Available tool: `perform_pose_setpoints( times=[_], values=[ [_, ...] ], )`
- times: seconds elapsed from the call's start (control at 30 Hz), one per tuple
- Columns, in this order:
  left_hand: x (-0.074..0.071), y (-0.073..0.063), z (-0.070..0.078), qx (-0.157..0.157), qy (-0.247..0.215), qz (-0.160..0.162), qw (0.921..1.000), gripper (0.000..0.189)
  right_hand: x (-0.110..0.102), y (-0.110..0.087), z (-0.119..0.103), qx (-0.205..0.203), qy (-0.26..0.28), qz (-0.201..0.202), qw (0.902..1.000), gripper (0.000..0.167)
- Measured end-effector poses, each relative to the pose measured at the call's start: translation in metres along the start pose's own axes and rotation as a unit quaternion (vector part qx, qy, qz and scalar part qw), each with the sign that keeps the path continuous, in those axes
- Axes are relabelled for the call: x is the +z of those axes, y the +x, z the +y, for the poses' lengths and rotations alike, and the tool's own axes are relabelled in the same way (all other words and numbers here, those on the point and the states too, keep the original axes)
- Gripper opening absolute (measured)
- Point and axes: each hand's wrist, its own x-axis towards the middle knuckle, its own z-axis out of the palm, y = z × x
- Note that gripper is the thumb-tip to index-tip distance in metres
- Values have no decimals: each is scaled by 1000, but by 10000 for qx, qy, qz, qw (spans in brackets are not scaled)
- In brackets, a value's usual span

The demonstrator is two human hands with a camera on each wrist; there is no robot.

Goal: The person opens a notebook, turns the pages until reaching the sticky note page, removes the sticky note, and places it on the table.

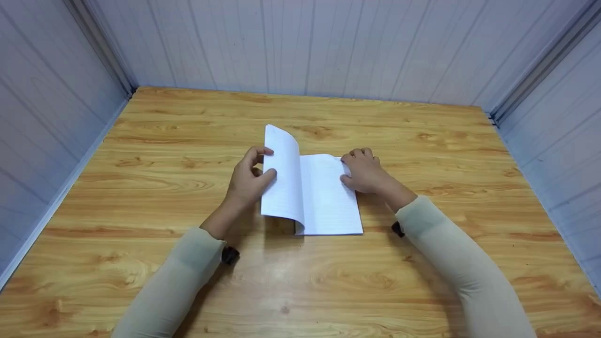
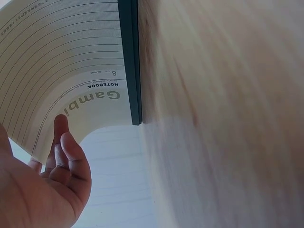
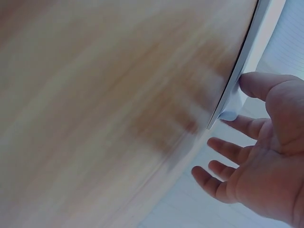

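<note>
A notebook [image 1: 331, 197] with ruled white pages lies spread on the wooden table. My left hand [image 1: 249, 176] pinches the outer edge of a raised sheaf of pages [image 1: 281, 178], thumb on the near face and fingers behind. Upside-down print, including "NOTEBOOK", shows on the lined page [image 2: 71, 61] in the left wrist view, beside a dark green cover edge [image 2: 130, 71]. At the notebook's upper right edge, my right hand [image 1: 366, 171] touches the page with thumb and forefinger apart. A page corner [image 3: 230, 115] curls at that forefinger's tip; the other fingers extend past the edge.
The wood-grain table [image 1: 164, 188] surrounds the notebook on all sides. Pale panelled walls [image 1: 291, 47] rise behind it and at both sides. A small black device [image 1: 230, 255] sits at the left wrist, and another black piece [image 1: 397, 229] at the right.
</note>
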Motion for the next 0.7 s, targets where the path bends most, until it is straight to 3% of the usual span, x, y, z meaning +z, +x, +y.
perform_pose_setpoints(
  times=[0.2,0.4,0.57,0.7],
  values=[
    [-1,-2,5,-43,43,0,10000,37,2,3,-1,-83,112,226,9996,47],
    [0,0,0,30,66,35,10000,35,1,2,-1,173,-196,34,9997,61],
    [0,1,0,9,79,31,10000,35,0,2,-2,180,-323,-108,9993,59],
    [0,0,0,-34,73,36,10000,35,0,2,-4,102,-332,0,9994,56]
  ],
)
